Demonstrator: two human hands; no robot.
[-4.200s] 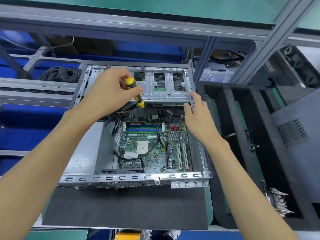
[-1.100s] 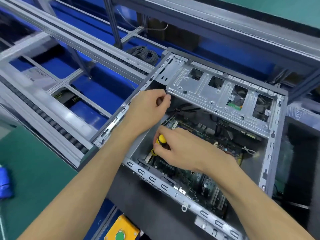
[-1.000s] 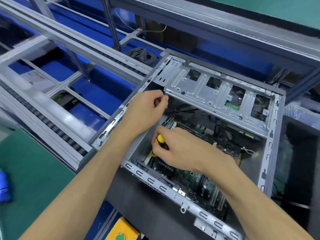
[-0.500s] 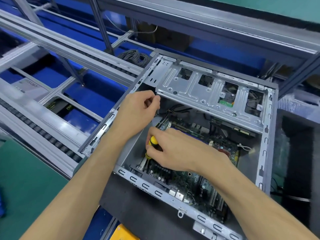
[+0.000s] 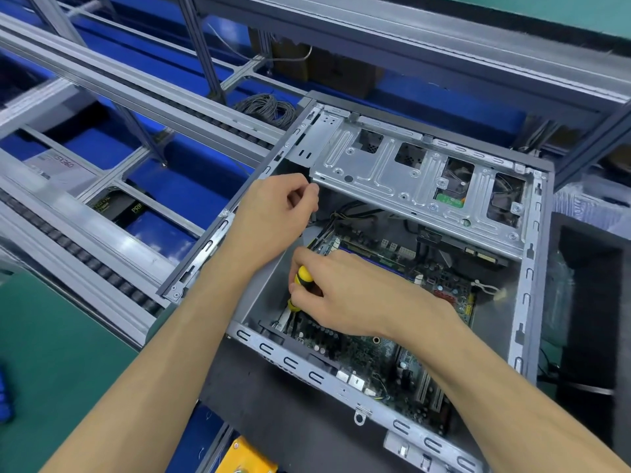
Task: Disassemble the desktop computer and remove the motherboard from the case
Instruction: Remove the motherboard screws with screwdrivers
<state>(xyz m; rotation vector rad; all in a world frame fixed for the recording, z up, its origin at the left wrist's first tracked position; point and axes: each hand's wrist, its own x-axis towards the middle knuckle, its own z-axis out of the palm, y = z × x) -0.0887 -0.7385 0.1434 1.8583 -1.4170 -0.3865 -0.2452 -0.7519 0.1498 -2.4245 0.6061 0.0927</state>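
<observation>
The open grey computer case [image 5: 341, 380] lies on a black mat, with the green motherboard [image 5: 368, 349] still inside on its floor. A silver drive cage [image 5: 386, 172] spans the far end. My right hand [image 5: 351, 298] grips a yellow-and-black screwdriver [image 5: 302, 279], shaft pointing down at the board's near-left edge; the tip is hidden. My left hand [image 5: 273, 213] rests over the case's left wall beside the cage corner. Its fingers are curled and nothing shows in them.
Grey conveyor rails [image 5: 102, 233] over blue bins run along the left. A coil of dark cable [image 5: 266, 107] lies behind the case. A black foam tray [image 5: 597, 302] stands at the right, a green mat [image 5: 51, 353] at the near left, a yellow box [image 5: 246, 455] below.
Four seconds ago my left hand held the screwdriver by the drive cage. Now my right hand holds it at the board's left edge. Over the last second only the view shifted slightly.
</observation>
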